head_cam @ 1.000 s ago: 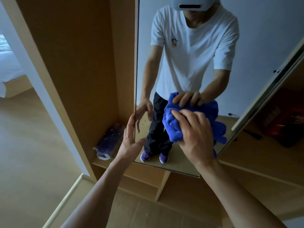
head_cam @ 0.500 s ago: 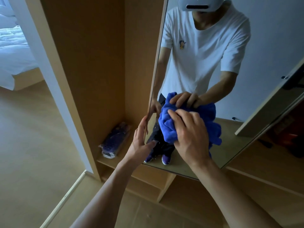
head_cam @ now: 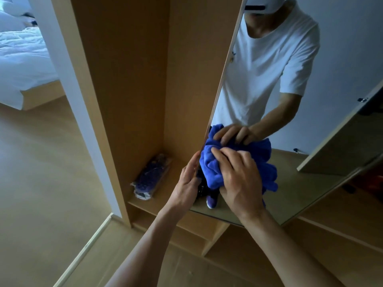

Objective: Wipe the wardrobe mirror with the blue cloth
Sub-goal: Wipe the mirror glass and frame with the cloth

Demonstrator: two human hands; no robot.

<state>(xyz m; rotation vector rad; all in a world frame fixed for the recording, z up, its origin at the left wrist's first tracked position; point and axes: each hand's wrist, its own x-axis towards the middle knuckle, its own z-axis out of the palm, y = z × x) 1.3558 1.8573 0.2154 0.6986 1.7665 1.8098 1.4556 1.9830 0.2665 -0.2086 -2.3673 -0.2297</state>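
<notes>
Cloth (head_cam: pixel 209 168) seen in vivid royal blue, wardrobe panels (head_cam: pixel 128 79) finished in plain honey-tan wood, shelf packet (head_cam: pixel 149 177) speckled purple under clear wrap, bedding (head_cam: pixel 20 59) shown white, reflected T-shirt (head_cam: pixel 259 69) white, reflected shoes (head_cam: pixel 212 200) purple, floor (head_cam: pixel 41 183) pale tan.

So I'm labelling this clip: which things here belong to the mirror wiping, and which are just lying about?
In the job: blue cloth, wardrobe mirror, right hand pressing the cloth on the glass, left hand at the mirror's edge.
Lying about: purple packet on the wardrobe shelf, bed in the background.
</notes>
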